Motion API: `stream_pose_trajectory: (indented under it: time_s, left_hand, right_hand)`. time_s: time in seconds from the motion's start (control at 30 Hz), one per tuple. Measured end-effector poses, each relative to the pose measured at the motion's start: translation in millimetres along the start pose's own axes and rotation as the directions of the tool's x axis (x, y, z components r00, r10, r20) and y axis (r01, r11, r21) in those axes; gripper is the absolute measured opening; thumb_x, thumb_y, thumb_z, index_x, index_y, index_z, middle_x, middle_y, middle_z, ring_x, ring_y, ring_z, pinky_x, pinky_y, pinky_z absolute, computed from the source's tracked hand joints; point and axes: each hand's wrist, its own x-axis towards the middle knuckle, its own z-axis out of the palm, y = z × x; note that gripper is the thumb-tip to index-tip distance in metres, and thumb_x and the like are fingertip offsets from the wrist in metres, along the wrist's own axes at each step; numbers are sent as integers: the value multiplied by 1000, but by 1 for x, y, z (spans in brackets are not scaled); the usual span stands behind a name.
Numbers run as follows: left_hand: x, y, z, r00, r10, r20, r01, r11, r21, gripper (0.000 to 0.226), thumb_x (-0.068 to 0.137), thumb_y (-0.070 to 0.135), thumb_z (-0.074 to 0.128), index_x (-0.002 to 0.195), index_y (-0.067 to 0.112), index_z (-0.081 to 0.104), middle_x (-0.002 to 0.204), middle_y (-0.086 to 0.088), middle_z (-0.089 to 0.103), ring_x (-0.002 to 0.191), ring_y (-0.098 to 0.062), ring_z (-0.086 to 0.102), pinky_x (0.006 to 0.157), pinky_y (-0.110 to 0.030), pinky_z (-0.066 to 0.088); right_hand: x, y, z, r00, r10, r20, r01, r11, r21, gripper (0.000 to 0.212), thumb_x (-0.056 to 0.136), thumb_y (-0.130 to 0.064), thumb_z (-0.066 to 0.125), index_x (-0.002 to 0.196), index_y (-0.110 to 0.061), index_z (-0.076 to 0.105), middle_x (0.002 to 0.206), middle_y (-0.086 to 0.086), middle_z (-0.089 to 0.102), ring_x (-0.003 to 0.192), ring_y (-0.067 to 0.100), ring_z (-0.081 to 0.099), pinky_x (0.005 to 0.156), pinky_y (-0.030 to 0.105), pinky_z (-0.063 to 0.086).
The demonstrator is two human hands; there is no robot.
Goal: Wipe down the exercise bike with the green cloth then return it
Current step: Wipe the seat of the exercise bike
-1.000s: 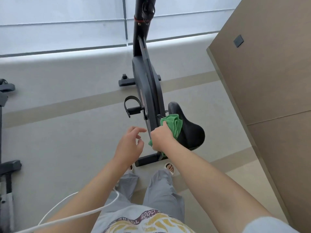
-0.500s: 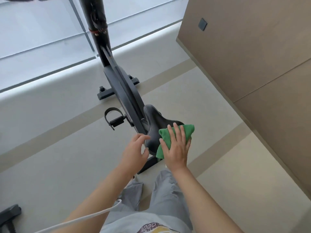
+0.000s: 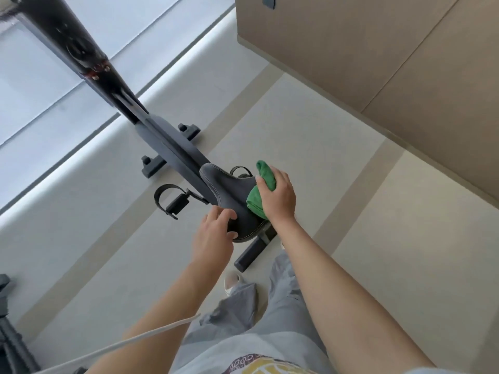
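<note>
**Green cloth on the saddle's right edge, both hands at the seat**

Green cloth (image 3: pixel 259 195) sits bunched at centre frame, pressed against the right rear edge of the black saddle (image 3: pixel 229 193) of the exercise bike (image 3: pixel 172 147). The right hand (image 3: pixel 278 195) lies over it from the right, thumb on the inner side and fingers wrapped over the outer fold, so it is grasping the cloth while pushing it onto the saddle. Part of the cloth sticks out above the fingers and part below the palm.

The saddle's long axis runs from its narrow nose, toward the upper left of the frame, down to its wide rear at lower centre, in line with the bike's frame and post. The cloth is on the right flank of that axis, so the unwiped length appears to lie up and left from the right hand, along the seat toward the nose.

The left hand (image 3: pixel 216 233) is at the saddle's near left rear corner, fingers loosely bent with the tips touching the edge, holding nothing; it seems to be steadying the seat. It is about as near the saddle as the right.

Further out, a strapped pedal (image 3: pixel 172 201) shows left of the saddle, the pale floor (image 3: pixel 310 125) beneath, and a brown wall panel (image 3: pixel 378 49) fills the upper right.
</note>
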Motion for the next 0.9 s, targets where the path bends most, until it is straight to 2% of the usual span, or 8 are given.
stream_pose_trajectory:
  time_s: [0.1,0.2,0.3,0.4,0.47,0.63,0.8,0.9]
  left_hand:
    - [-6,-1,2,1000,19,-24,-19,1000,9,36,91,12,77,120,25,61,127,2,55,108,-27,57,78,-32,43]
    - [-9,-1,1,999,3,-44,-4,999,-39,38,90,12,80,122,25,65,126,4,57,107,-25,57,79,-30,41]
    - [-13,-6,-1,999,3,-54,-11,989,-148,39,87,10,82,120,25,69,124,10,59,104,-18,58,80,-29,44]
    - [-24,-17,-3,999,-21,-37,11,968,-250,46,84,-6,71,119,25,70,124,13,59,104,-11,61,80,-26,49]
    - [-31,-27,-5,992,-117,-38,101,949,-297,52,84,-12,59,121,24,68,126,12,59,105,-11,63,78,-23,47]
    - [-36,-53,-18,961,-267,-66,223,898,-379,48,89,-5,54,124,26,67,128,9,57,107,-11,62,85,-31,52]
    - [-41,-55,-24,960,-269,-75,209,869,-449,43,93,2,56,126,28,65,126,12,56,107,-8,62,86,-28,50]
    - [-50,-55,-19,961,-272,-59,211,851,-481,42,94,3,55,125,29,65,126,15,56,105,-5,62,83,-24,46]
  right_hand:
    - [-10,1,2,996,77,-47,-73,994,77,46,100,-42,63,142,-22,61,142,-1,58,130,22,56,104,34,46]
    - [-45,2,8,996,34,-88,-28,997,67,61,104,-35,62,157,-12,45,159,9,42,146,28,41,119,31,33]
    - [-92,8,19,987,-73,-142,70,997,-29,66,107,-34,57,163,-9,32,170,12,24,157,32,23,127,46,29]
    - [-131,12,32,974,-226,-9,219,953,-212,68,108,-39,50,165,-10,27,176,5,13,163,35,1,127,60,23]
    - [-141,13,36,937,-318,141,348,838,-420,71,106,-41,51,166,-12,26,176,5,14,163,36,3,122,68,27]
    - [-130,-9,42,955,-184,234,292,730,-618,81,104,-48,51,168,-12,17,176,10,10,163,36,2,116,76,25]
    - [-123,-23,51,961,-84,262,249,672,-697,86,105,-49,47,168,-9,3,177,12,0,162,37,-8,114,80,23]
    - [-109,-32,56,940,-94,327,316,601,-735,85,106,-49,44,167,-6,3,176,16,2,162,39,-6,117,79,14]
